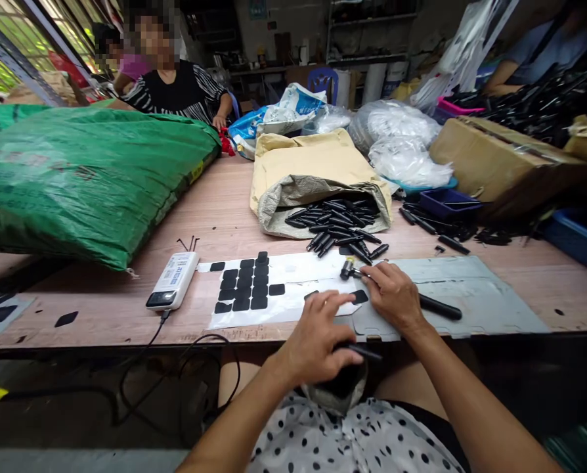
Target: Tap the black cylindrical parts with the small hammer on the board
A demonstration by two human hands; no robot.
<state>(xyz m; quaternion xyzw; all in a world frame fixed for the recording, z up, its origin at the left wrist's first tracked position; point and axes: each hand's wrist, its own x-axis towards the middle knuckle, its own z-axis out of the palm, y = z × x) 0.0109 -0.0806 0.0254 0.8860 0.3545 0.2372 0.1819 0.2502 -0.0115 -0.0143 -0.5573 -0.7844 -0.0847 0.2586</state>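
My right hand (394,295) is closed round a long black tool (438,307) whose head (347,269) rests on the white sheet (293,286). My left hand (320,335) hovers at the table's front edge, its fingers stretched toward a black pad (358,296) and its thumb over a slim black piece (365,353). Several black rubber pads (247,286) lie stuck in rows on the white sheet. A tan paper sack (318,174) lies open behind it, spilling several black tubes (340,226).
A white power bank (173,280) with a cable sits left of the sheet. A big green sack (81,174) fills the table's left. Cardboard boxes (500,157), plastic bags and a blue tray (448,202) crowd the right. A person sits across the table; another's arm shows far right.
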